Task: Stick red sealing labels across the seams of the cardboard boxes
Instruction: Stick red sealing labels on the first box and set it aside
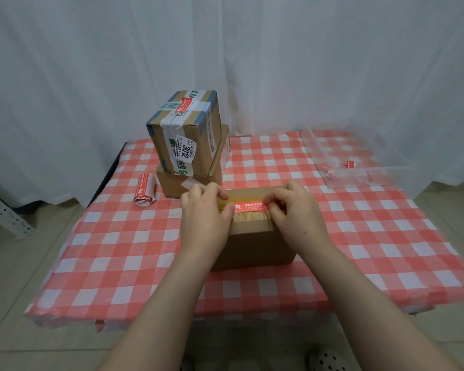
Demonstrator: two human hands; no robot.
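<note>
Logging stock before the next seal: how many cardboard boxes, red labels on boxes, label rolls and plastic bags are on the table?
Cardboard boxes: 3
Red sealing labels on boxes: 2
Rolled label strip: 1
Clear plastic bag: 1
Total: 7

Three boxes point(182, 145) point(172, 187) point(255, 242) (two stacked), two hands point(204, 210) point(292, 210), one label roll point(144, 192).

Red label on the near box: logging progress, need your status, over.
Both busy: left hand and right hand hold the red label by its ends. It lies across the near box top tape. Behind, stacked boxes stand clear.
</note>
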